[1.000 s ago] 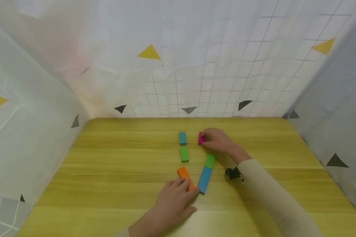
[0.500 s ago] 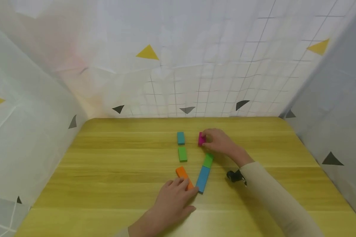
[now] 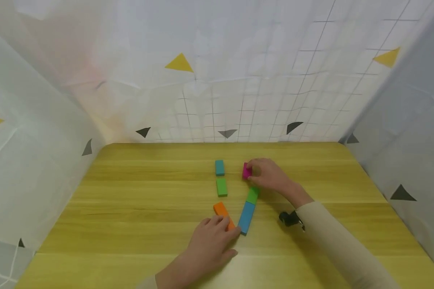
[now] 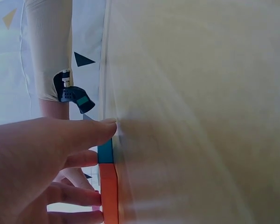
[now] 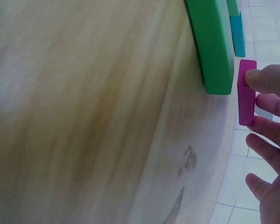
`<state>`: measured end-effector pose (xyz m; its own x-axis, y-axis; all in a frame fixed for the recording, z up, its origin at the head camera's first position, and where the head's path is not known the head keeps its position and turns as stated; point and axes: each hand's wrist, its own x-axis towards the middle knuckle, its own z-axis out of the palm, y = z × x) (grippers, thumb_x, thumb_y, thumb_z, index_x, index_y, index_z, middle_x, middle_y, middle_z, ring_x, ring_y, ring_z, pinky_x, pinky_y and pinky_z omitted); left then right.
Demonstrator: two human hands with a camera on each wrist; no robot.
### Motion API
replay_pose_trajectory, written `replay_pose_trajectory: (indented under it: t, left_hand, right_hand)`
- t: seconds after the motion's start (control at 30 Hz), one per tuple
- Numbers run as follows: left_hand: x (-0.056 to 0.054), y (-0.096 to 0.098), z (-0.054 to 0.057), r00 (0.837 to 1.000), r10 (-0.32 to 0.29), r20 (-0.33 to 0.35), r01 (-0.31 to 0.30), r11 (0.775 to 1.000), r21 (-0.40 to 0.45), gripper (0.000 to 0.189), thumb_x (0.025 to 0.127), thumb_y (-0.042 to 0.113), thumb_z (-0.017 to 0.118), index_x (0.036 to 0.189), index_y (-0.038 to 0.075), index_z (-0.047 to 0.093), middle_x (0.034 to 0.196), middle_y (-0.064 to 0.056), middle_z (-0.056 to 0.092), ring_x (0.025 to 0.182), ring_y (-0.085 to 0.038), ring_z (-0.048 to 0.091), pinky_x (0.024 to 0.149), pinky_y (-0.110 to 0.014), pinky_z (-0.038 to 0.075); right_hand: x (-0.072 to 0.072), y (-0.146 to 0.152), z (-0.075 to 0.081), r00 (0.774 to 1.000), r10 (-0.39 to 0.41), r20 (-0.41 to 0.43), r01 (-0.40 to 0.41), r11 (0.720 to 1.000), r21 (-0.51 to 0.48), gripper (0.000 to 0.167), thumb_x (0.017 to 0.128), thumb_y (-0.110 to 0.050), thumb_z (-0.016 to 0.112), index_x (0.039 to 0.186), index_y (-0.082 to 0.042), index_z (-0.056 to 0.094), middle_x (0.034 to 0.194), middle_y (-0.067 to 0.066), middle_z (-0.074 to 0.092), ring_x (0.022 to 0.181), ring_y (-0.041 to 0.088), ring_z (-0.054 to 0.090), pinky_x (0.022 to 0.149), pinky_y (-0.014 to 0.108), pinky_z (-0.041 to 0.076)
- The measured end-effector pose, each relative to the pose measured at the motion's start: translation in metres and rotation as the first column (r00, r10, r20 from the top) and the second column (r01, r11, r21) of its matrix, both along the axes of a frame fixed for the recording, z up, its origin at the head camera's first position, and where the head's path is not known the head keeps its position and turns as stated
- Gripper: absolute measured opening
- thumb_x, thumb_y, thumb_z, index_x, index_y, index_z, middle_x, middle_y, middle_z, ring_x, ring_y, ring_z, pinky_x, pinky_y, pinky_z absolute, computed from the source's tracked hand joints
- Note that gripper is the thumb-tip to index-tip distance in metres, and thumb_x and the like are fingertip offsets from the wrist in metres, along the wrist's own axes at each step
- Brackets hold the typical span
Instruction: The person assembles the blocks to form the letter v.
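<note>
At the far middle of the table, my right hand [image 3: 269, 174] pinches a magenta block [image 3: 246, 172] between thumb and fingers; the right wrist view shows the thumb on the magenta block [image 5: 246, 102]. Just nearer lies a green block [image 3: 252, 195], end to end with a longer blue block [image 3: 247, 216]. My left hand [image 3: 209, 243] rests with extended fingers on an orange block [image 3: 221, 210], and its index fingertip touches the blue block's near end. The orange and blue blocks slant towards each other at their near ends. The hand covers part of the orange block.
To the left of the magenta block lie a teal block [image 3: 220, 167] and a second green block [image 3: 222, 187], in a line with a small gap. White sheets with triangles and grid lines stand behind and beside the wooden table [image 3: 130, 224].
My right hand has shifted the magenta block slightly nearer and to the right, towards the green block. The left hand stays in place on the orange and blue blocks. The head view has turned a little.
</note>
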<state>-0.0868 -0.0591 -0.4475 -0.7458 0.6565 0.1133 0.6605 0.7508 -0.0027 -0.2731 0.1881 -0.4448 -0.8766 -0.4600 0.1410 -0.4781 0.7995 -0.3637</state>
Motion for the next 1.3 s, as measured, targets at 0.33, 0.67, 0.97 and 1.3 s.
replay_pose_trajectory:
  t: [0.33, 0.67, 0.97, 1.3]
  left_hand:
    - [0.000, 0.001, 0.002, 1.000, -0.012, -0.008, 0.012, 1.000, -0.029, 0.050, 0.087, 0.058, 0.066, 0.130, 0.036, 0.059, 0.108, 0.006, 0.060, 0.106, -0.017, 0.055, 0.088, -0.040, 0.051]
    - [-0.001, 0.000, 0.000, 1.000, -0.013, -0.023, 0.012, 1.000, -0.024, 0.049, 0.085, 0.059, 0.067, 0.129, 0.037, 0.060, 0.105, 0.006, 0.059, 0.104, -0.017, 0.055, 0.085, -0.038, 0.050]
    - [-0.002, -0.001, -0.002, 1.000, -0.008, -0.024, 0.008, 1.000, 0.007, 0.049, 0.085, 0.058, 0.068, 0.128, 0.036, 0.061, 0.105, 0.007, 0.060, 0.107, -0.018, 0.056, 0.087, -0.039, 0.051]
    - [-0.002, -0.001, -0.003, 0.999, -0.011, -0.034, 0.011, 1.000, -0.001, 0.049, 0.085, 0.058, 0.068, 0.127, 0.036, 0.060, 0.106, 0.007, 0.059, 0.106, -0.017, 0.056, 0.088, -0.038, 0.050]
  right_hand:
    - [0.013, 0.012, 0.000, 0.998, 0.019, -0.058, -0.021, 0.999, -0.043, 0.034, 0.082, -0.022, 0.079, 0.110, -0.006, 0.071, 0.114, 0.011, 0.072, 0.109, 0.031, 0.065, 0.099, 0.049, 0.051]
    - [0.015, 0.020, -0.004, 0.999, -0.036, -0.030, 0.035, 0.999, -0.031, 0.033, 0.083, -0.023, 0.078, 0.112, -0.009, 0.070, 0.118, 0.009, 0.071, 0.114, 0.030, 0.063, 0.101, 0.050, 0.049]
    - [0.019, 0.022, -0.003, 0.999, -0.048, -0.017, 0.048, 0.999, -0.026, 0.034, 0.085, -0.025, 0.077, 0.114, -0.011, 0.070, 0.123, 0.009, 0.069, 0.119, 0.032, 0.061, 0.104, 0.051, 0.046]
    - [0.021, 0.028, -0.011, 0.998, -0.046, -0.043, 0.044, 0.998, -0.042, 0.028, 0.083, -0.024, 0.078, 0.106, -0.012, 0.070, 0.114, 0.007, 0.072, 0.109, 0.029, 0.065, 0.098, 0.049, 0.050]
